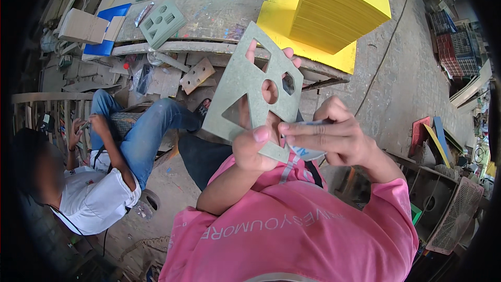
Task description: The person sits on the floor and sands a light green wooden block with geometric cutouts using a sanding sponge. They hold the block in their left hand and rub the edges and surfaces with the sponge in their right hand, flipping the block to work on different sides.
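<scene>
I list one long grey workbench (pixel 209 13), top of the frame; one seated co-worker (pixel 114 157) in white shirt (pixel 99 201) and jeans (pixel 163 124), left; one block of stacked yellow sheets (pixel 331 18) on the bench, upper right. One grey-green board (pixel 255 84) with cut-out shapes, centre of the frame, tilted, gripped by the left hand (pixel 251 149), thumb on the near face, fingers behind. One right hand (pixel 340 136), right of centre, fingers closed in a pinch on one white scrap (pixel 305 153) with blue print, at the board's lower right edge; contact I cannot tell.
</scene>
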The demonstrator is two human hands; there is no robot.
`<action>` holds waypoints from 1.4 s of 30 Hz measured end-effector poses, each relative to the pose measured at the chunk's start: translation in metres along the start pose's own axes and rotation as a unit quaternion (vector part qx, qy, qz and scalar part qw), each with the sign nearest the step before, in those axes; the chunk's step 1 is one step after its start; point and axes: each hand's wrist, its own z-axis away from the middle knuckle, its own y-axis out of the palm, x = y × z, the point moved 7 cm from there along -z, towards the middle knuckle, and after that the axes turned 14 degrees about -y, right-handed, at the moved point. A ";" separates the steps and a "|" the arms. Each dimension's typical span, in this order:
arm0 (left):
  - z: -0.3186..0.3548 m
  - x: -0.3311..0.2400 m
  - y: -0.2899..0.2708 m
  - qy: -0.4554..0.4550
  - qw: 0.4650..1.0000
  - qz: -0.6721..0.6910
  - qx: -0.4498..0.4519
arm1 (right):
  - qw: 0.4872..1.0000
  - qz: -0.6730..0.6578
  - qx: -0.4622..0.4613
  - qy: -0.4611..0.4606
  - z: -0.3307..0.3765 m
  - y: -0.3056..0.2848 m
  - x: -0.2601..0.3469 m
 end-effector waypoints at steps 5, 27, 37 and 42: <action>0.001 -0.002 -0.003 0.031 0.999 -0.010 -0.015 | 1.000 0.000 0.019 0.006 0.001 0.001 -0.008; 0.004 -0.012 0.004 0.047 0.997 -0.052 0.030 | 0.996 -0.082 -0.039 0.013 0.002 0.007 0.002; -0.001 -0.006 -0.005 0.000 0.999 -0.031 -0.015 | 0.999 0.030 0.009 0.012 -0.001 0.002 -0.005; -0.005 -0.004 -0.008 -0.022 1.000 0.005 -0.005 | 0.999 0.050 0.011 -0.014 -0.003 0.002 0.004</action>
